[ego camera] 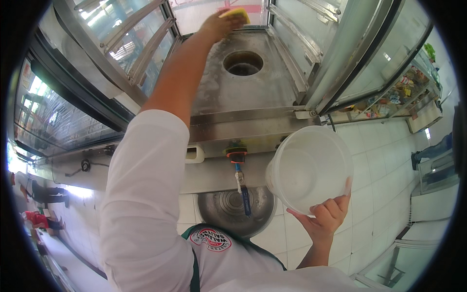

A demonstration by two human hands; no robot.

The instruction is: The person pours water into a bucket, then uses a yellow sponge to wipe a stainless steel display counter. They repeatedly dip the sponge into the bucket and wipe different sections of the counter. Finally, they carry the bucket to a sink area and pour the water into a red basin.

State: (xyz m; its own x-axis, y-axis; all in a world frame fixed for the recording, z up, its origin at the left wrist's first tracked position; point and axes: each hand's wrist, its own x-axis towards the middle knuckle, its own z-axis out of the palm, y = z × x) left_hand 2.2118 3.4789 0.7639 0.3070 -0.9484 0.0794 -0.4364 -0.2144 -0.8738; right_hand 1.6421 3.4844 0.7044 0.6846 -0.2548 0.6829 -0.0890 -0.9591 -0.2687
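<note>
My left hand (220,26) is stretched deep into a glass-walled metal display cabinet, gripping a yellow sponge (237,15) near the back pane. Below it lies the cabinet's wet metal floor (251,95), with a round opening (243,63) set into it. By its rim, my right hand (324,217) holds a translucent plastic tub (313,168), tilted so that its inside faces me. The tub hangs in front of the cabinet's right front corner and looks empty apart from some wet marks.
Beneath a drain valve with a blue lever (246,200) stands a metal basin (233,215) on the tiled floor (368,171). Open glass doors (383,69) flank the cabinet. Metal shelf rails (297,31) line its sides. Other people (43,193) are far off at left.
</note>
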